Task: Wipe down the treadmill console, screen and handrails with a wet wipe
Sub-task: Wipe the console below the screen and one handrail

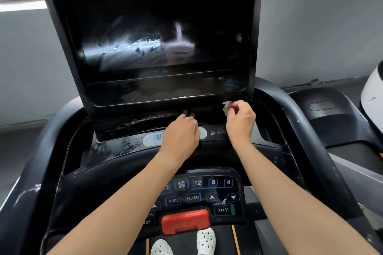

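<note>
White wet wipe sitting pinched in the grip of the right hand below the smeared screen, right corner, left hand lying palm-down on the console, fingers straight, holding nothing

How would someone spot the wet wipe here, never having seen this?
Start at the treadmill's big dark screen. Just under its lower right corner, the right hand pinches the wet wipe. It's a small crumpled white scrap; the left hand beside it holds nothing.
</note>
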`<act>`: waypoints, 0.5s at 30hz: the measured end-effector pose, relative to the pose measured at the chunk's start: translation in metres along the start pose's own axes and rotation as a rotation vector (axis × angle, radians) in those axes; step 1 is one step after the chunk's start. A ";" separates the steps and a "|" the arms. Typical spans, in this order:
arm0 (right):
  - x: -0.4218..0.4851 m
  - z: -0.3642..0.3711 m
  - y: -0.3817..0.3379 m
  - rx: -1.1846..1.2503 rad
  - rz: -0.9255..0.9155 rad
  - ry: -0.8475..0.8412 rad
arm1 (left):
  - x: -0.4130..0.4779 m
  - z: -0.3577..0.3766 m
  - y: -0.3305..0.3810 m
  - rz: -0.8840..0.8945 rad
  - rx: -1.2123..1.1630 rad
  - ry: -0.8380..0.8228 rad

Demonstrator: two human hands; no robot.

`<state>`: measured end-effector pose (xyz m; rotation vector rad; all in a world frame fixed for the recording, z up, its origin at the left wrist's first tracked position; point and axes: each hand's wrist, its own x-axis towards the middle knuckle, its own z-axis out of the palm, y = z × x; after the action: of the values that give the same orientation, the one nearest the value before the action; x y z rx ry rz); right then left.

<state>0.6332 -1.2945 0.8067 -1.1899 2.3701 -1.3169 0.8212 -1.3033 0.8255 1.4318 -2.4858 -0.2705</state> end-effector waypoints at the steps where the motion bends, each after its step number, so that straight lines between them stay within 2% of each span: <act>1: -0.002 0.003 -0.002 0.000 0.012 0.016 | 0.000 0.000 0.000 -0.001 -0.003 0.001; 3: -0.006 0.007 -0.006 -0.009 -0.032 -0.013 | 0.000 0.001 0.001 -0.002 -0.003 0.000; 7: -0.001 0.006 -0.005 -0.049 -0.232 -0.237 | 0.001 0.002 0.005 -0.001 0.007 0.011; 9: 0.006 0.002 -0.003 -0.061 -0.244 -0.278 | 0.001 0.002 0.007 0.012 0.034 0.024; 11: 0.012 -0.007 0.004 -0.060 -0.190 -0.241 | 0.001 0.004 0.009 0.032 0.084 0.023; 15: 0.019 -0.030 0.035 -0.034 0.032 -0.066 | 0.003 0.008 0.014 0.026 0.121 0.025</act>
<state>0.5860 -1.2785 0.8010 -1.1809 2.3638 -1.2138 0.8060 -1.2985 0.8226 1.4377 -2.5372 -0.0971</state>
